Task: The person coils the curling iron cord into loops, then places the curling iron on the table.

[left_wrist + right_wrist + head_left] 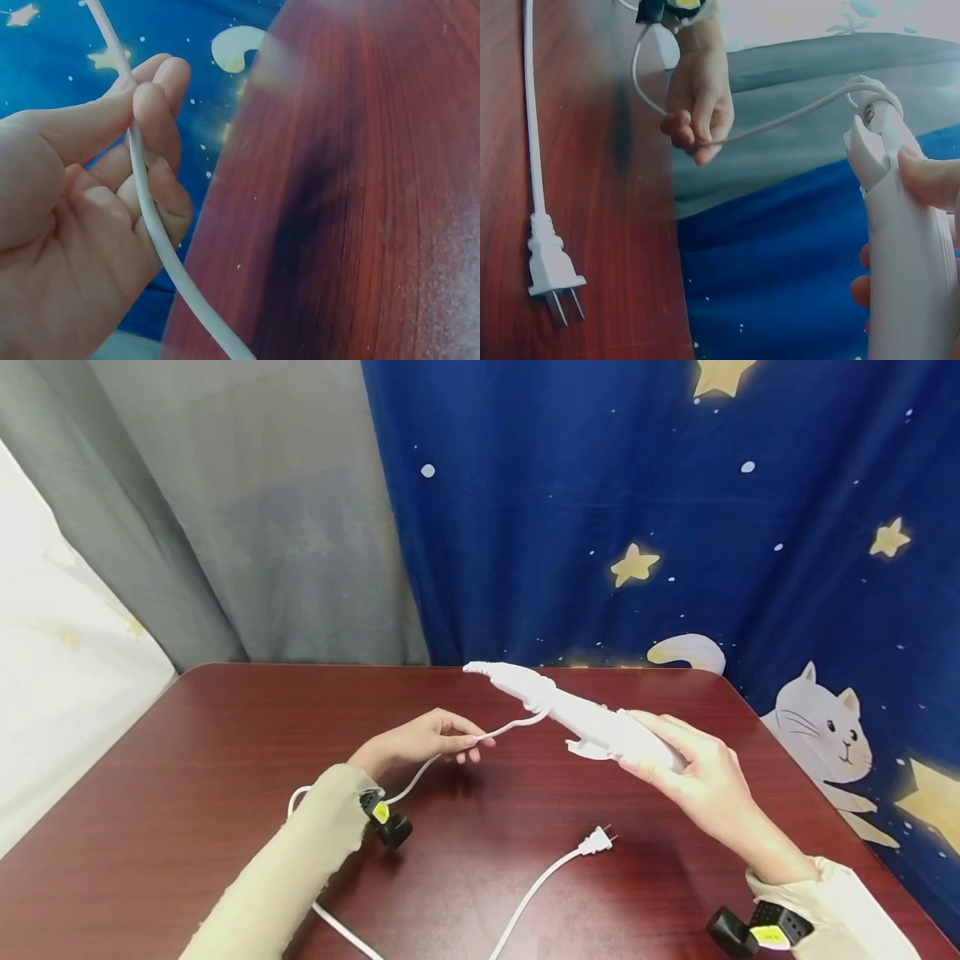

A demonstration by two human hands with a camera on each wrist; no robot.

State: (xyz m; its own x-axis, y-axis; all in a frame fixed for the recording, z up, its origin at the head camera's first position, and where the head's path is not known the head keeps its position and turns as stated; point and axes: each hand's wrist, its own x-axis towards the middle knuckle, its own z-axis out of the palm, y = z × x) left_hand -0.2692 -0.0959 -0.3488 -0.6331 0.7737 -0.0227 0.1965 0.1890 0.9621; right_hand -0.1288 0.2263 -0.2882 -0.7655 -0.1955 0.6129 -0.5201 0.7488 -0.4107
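My right hand (705,777) grips a white hair iron (600,722) by its thicker end and holds it tilted above the table. Its narrow end points up and to the left. A small lever (866,154) stands out from its side. White power cord (780,122) is looped round the narrow part, as the right wrist view shows. Between thumb and fingertips, my left hand (427,739) pinches this cord, and the stretch between both hands sags slightly. In the left wrist view, the cord (150,217) runs down across the palm.
The two-pin plug (596,841) lies on the dark red table (247,727) in front of me, its cord trailing toward the near edge. More cord (345,931) passes under my left forearm. Behind the table hang grey (285,527) and blue starred curtains (540,527).
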